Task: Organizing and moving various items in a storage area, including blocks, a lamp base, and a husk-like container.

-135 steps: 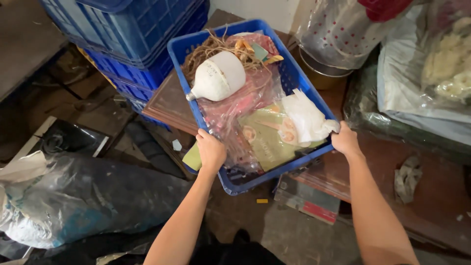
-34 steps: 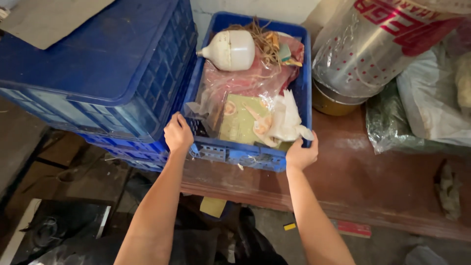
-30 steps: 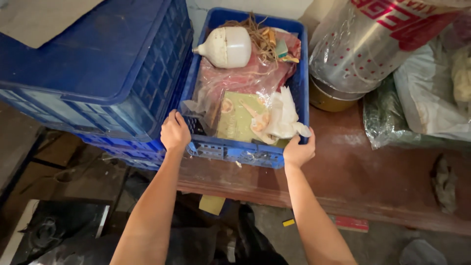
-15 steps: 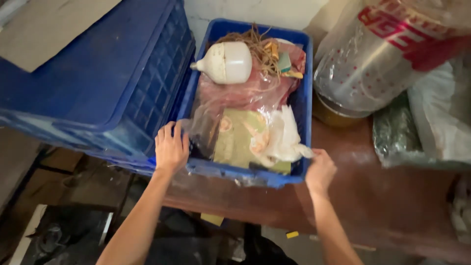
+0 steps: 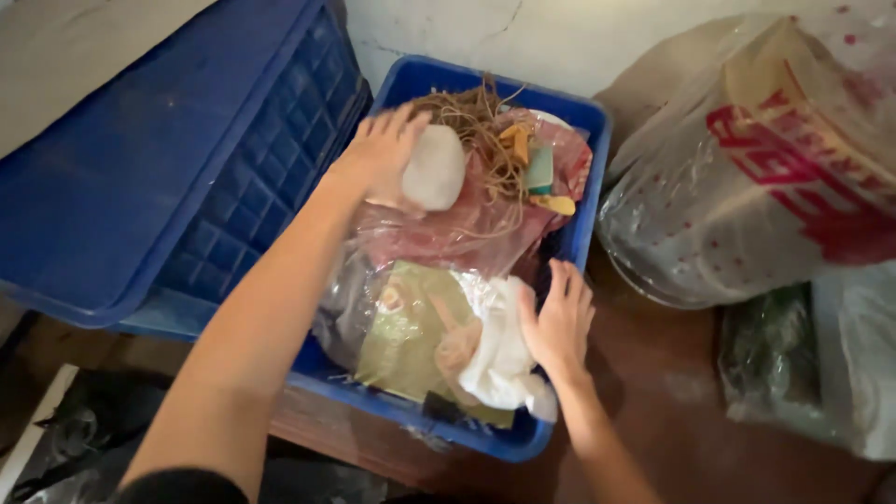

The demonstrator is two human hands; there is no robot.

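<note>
L hand (image 5: 378, 154) grips white bulb-shaped jug (image 5: 432, 168) at far end of blue crate (image 5: 597, 121). R hand (image 5: 557, 322) lies open, flat on white bag (image 5: 499, 359). Risk: jug may snag fibre tangle (image 5: 481, 117), dragging contents out.

Your blue crate (image 5: 586, 121) is packed full: plastic bags (image 5: 439, 308) cover its floor, and a straw tangle (image 5: 481, 117) fills the twelve o'clock end. At nine o'clock the stacked blue crates (image 5: 187, 177) touch its wall; at three o'clock a wrapped drum (image 5: 747, 177) crowds it. Free passage lies over the bare desk (image 5: 672, 401) at five o'clock.
</note>
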